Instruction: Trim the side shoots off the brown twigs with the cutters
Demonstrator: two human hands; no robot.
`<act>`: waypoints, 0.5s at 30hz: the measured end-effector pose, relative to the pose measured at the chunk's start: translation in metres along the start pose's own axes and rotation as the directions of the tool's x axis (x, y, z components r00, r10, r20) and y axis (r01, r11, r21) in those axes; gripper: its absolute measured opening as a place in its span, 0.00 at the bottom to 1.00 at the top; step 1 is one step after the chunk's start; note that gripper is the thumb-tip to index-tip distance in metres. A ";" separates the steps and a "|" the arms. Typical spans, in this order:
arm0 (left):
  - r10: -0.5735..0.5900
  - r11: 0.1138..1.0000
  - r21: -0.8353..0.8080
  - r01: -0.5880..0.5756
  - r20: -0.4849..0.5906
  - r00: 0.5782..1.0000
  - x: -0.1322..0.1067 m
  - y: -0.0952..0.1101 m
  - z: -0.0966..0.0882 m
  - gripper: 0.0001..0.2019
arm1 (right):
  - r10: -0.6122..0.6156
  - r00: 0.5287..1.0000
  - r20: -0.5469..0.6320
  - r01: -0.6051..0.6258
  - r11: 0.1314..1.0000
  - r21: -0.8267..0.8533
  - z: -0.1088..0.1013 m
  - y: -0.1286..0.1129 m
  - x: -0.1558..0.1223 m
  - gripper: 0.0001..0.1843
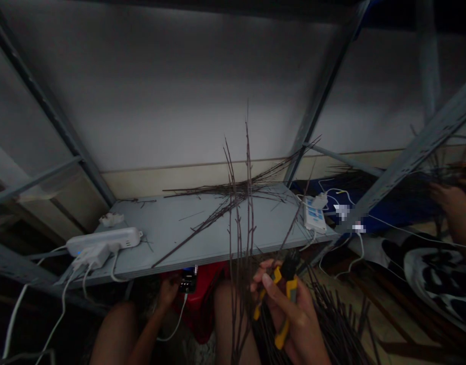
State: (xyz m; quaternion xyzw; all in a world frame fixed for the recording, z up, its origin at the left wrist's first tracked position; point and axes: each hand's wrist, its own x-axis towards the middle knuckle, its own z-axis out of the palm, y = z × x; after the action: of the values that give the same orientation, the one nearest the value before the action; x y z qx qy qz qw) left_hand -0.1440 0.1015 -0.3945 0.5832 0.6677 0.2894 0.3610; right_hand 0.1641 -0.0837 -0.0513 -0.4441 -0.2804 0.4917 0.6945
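Note:
My right hand (294, 317) is closed round a pair of yellow-handled pliers (284, 299), low in the middle of the view. Its jaws point up at a few thin dark twigs (245, 223) that stand upright in front of me, their lower ends running down past my knee. My left hand (167, 290) is lower left, under the shelf edge. Its fingers curl round a dark phone (188, 280) with a lit screen and a white cable hanging from it. More loose twigs (225, 191) lie in a pile on the grey shelf board (168, 228).
A white power strip (104, 240) with several white cables sits at the shelf's left front. A second strip (314, 215) lies at its right corner. Slanted metal rack posts (411, 152) frame the shelf. Another person's hand (451, 200) holds twigs at far right. Many twigs (339, 324) lie on the floor.

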 end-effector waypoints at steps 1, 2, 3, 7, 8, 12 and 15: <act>-0.009 1.000 -0.015 0.009 0.037 0.999 -0.004 -0.007 -0.001 0.11 | 0.003 1.000 0.019 -0.004 0.999 0.032 0.003 -0.004 0.004 0.17; -0.015 0.999 -0.035 0.017 0.062 0.998 -0.006 -0.012 -0.001 0.11 | 0.005 0.999 0.039 -0.007 0.998 0.056 0.006 -0.007 0.008 0.17; -0.019 0.998 -0.052 0.023 0.074 0.997 -0.007 -0.017 -0.001 0.11 | 0.008 0.998 0.059 -0.012 0.997 0.077 0.009 -0.009 0.012 0.17; -0.039 0.994 -0.099 0.049 0.096 0.995 -0.003 -0.023 0.002 0.12 | 0.003 0.995 0.101 -0.014 0.993 0.114 0.015 -0.013 0.024 0.17; -0.045 0.993 -0.104 0.055 0.098 0.994 -0.002 -0.023 0.002 0.12 | -0.001 0.995 0.102 -0.012 0.993 0.118 0.015 -0.013 0.026 0.17; -0.050 0.992 -0.108 0.061 0.103 0.993 0.001 -0.024 0.002 0.11 | 0.003 0.994 0.107 -0.016 0.992 0.125 0.013 -0.009 0.026 0.18; -0.048 0.993 -0.101 0.059 0.106 0.993 0.001 -0.024 0.002 0.11 | 0.004 0.995 0.101 -0.016 0.993 0.117 0.011 -0.008 0.026 0.17</act>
State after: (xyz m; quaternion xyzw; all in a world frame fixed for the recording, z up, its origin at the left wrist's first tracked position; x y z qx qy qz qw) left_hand -0.1560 0.0986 -0.4150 0.5595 0.6477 0.2836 0.4325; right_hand 0.1682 -0.0570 -0.0407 -0.3785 -0.2835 0.5325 0.7020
